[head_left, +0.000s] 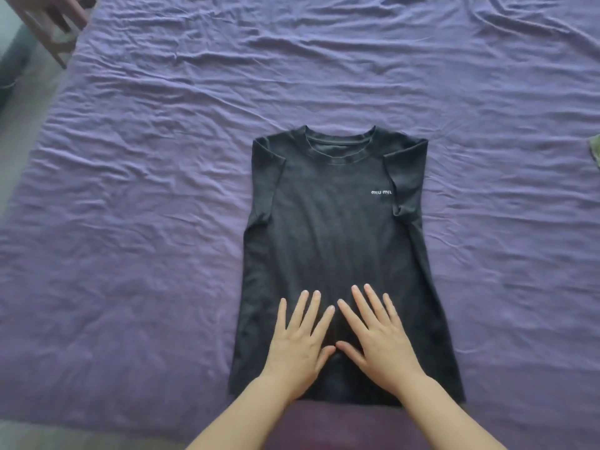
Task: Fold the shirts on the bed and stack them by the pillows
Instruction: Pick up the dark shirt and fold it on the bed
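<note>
The black T-shirt [334, 241] lies flat on the purple bed sheet [130, 190], collar far, hem near. The left hand [300, 347] and right hand [378, 341] press it with straight fingers, holding nothing.

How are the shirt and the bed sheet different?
The shirt is black; the sheet is purple. The shirt lies fairly smooth with both sleeves folded in, while the sheet is wrinkled all over. The shirt has small white letters; the sheet shows none. The left hand and right hand press flat on the shirt, not the sheet. Both are cloth.
</note>
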Demonstrator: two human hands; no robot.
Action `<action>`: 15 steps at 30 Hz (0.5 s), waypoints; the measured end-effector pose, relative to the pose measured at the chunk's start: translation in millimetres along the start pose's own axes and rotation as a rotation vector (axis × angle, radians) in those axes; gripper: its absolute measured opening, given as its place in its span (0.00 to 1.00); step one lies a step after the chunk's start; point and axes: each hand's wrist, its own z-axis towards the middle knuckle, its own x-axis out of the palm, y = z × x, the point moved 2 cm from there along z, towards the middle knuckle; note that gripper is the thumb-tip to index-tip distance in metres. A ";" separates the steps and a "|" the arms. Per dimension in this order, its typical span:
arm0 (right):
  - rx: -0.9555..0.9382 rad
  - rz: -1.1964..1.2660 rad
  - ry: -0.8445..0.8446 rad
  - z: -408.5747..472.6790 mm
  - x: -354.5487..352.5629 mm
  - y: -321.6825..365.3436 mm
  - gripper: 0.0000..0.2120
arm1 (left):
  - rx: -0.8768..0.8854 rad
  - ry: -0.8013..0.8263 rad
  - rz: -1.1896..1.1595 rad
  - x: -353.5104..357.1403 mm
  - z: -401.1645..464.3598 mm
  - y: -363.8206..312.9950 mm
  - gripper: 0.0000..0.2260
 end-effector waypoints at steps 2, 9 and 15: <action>-0.036 0.033 0.001 -25.2 5.6 2.1 0.31 | 0.016 0.087 -0.024 3.8 -21.0 -17.3 0.27; -0.106 0.208 0.082 -69.3 20.4 -3.3 0.20 | -0.055 0.041 -0.246 26.6 -57.6 -44.6 0.10; -0.163 0.155 0.024 -70.6 28.0 -9.6 0.19 | -0.072 0.065 -0.094 25.7 -51.6 -45.5 0.17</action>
